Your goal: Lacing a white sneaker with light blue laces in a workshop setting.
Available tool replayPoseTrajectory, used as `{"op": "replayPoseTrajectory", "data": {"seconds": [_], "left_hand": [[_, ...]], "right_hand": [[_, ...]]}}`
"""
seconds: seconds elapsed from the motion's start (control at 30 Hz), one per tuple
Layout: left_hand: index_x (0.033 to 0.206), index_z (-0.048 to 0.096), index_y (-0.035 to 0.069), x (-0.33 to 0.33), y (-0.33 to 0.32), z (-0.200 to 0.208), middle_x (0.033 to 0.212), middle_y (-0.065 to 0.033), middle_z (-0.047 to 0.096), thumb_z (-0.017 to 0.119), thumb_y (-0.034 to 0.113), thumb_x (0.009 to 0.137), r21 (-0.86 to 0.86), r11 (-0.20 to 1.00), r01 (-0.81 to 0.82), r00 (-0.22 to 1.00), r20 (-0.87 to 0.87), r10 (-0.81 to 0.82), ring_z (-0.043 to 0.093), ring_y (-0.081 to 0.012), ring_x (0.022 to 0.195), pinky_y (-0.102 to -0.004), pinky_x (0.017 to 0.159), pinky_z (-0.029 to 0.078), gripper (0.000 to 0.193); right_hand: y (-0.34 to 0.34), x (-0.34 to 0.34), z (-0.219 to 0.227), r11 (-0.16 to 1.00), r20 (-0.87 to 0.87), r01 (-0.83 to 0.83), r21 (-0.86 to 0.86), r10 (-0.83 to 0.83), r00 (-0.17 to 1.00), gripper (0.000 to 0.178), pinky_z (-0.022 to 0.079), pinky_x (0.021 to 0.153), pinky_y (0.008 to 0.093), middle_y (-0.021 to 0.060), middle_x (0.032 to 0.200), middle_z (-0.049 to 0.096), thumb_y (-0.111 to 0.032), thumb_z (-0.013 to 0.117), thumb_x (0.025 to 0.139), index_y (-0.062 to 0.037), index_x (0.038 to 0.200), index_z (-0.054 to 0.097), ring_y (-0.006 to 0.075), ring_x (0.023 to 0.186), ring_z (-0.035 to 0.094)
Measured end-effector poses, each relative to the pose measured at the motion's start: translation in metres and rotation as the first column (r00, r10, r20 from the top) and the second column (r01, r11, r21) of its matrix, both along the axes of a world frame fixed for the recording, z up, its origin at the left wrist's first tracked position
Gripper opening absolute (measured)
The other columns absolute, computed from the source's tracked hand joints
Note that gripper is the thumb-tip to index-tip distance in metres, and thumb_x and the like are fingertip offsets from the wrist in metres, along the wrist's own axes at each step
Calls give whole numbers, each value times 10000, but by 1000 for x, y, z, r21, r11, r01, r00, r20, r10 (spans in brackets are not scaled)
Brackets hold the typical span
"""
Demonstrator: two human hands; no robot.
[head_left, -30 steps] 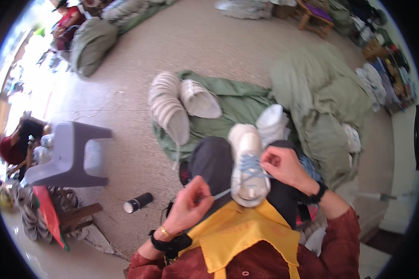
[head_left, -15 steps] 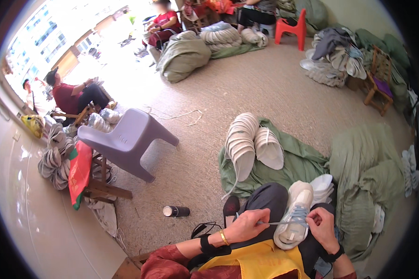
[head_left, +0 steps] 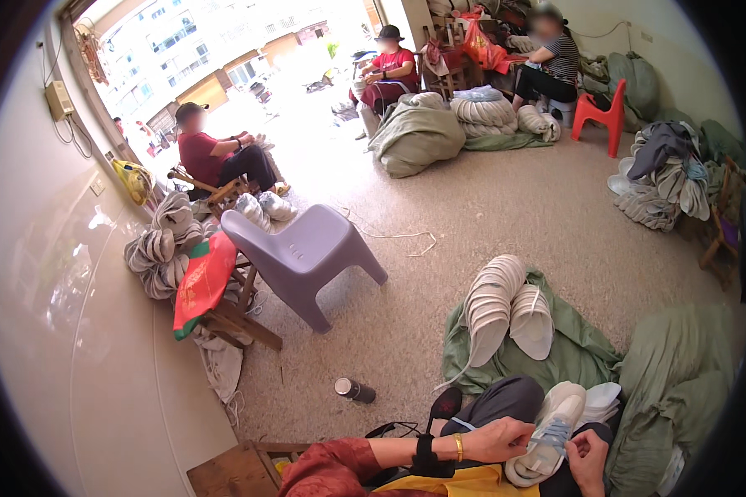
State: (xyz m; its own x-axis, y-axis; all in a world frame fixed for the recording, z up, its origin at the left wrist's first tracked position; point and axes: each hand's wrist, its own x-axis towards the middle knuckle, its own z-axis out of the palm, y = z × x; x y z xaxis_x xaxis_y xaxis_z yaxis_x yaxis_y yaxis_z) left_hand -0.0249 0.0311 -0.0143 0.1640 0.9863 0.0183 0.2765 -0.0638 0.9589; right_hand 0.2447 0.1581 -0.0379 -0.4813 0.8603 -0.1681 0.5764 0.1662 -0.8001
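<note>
A white and cream sneaker with light blue shoelaces rests on my lap, its toe pointing away from me. My left hand is closed in a pinch at the shoe's left side, on a shoelace that its fingers partly cover. On the right side of the lacing, my right hand pinches the lace between thumb and fingertips. A black band and a gold bracelet circle my left wrist. Just right of the sneaker lies a stack of pale shoe pieces.
Nested stacks of pale shoe pieces stand on a green cloth ahead. A large green sack is at my right. Leftward are a dark bottle, a grey plastic chair and a wooden stool. Several people sit farther off.
My view has swung left, so the scene sits farther right. My left hand has come closer to the sneaker; the lace stretched between my hands before is no longer clearly seen.
</note>
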Motion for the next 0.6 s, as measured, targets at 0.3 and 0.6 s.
{"op": "replayPoseTrajectory", "data": {"seconds": [0.3, 0.6], "left_hand": [[846, 616, 41, -45, 16, 25, 719, -78, 589, 746, 166, 909, 85, 995, -59, 995, -77, 66, 551, -148, 650, -345, 595, 474, 191], [868, 631, 35, -99, 39, 28, 737, 48, 558, 710, 208, 991, -301, 951, 73, 989, -105, -109, 490, -33, 681, -232, 592, 418, 227]], "right_hand": [[-16, 11, 13, 994, -93, -56, -90, 48, 995, 175, 498, 544, 245, 37, 651, 659, -87, 793, 842, -1, 807, 645, 82, 573, 630], [-17, 10, 49, 903, -90, -64, -425, 28, 996, 133, 500, 523, 217, 15, 748, 700, -109, 731, 942, 23, 951, 712, 55, 605, 634]]}}
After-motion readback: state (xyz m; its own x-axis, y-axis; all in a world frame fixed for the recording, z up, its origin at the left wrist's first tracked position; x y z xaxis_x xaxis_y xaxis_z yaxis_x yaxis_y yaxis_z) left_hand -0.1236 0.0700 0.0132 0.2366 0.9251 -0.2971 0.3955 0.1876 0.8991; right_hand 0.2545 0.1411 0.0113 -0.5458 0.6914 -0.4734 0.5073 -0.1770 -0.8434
